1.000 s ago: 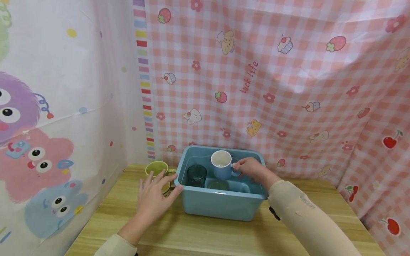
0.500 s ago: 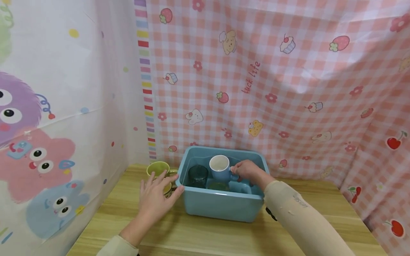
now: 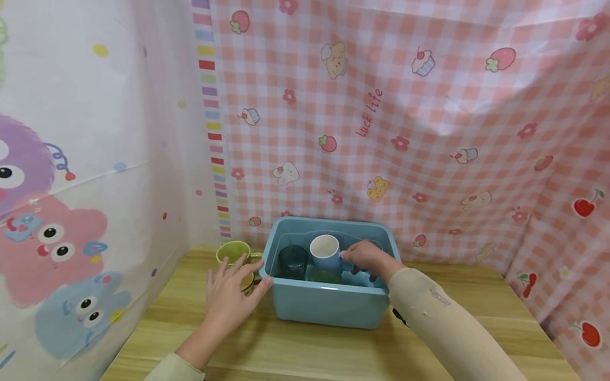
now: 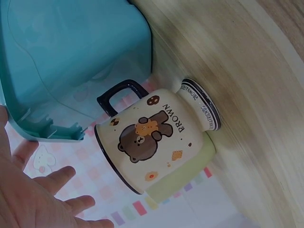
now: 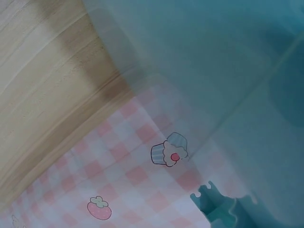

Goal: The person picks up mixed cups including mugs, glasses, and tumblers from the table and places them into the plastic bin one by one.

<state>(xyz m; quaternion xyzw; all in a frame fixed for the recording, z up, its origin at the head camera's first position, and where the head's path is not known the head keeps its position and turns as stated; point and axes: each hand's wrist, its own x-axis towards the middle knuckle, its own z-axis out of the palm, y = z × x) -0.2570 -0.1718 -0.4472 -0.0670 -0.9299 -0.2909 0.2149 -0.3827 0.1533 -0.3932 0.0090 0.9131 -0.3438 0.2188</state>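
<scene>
Now inside the bin, low between a dark glass and the right wall: blue mug, upright, white inside showing. Right hand curled at the mug's handle, fingers pinching it; grip itself partly hidden behind the knuckles. Left hand outside the bin, fingers spread and straight, resting against the bin's left corner and just over a bear mug beside a green cup on the table.

Likely ceramic: stiff, fairly heavy for its size, glazed and slick, apt to chip against the glass or another cup at the bin's bottom. Handle the safest hold, as taken; a second choice, round the body below the rim.

Against a second ago: mug lower, sunk from rim height into the bin and shifted slightly left; right hand dropped with it. Left hand hardly moved. Right wrist view only bin wall and cloth, no fingers visible.
</scene>
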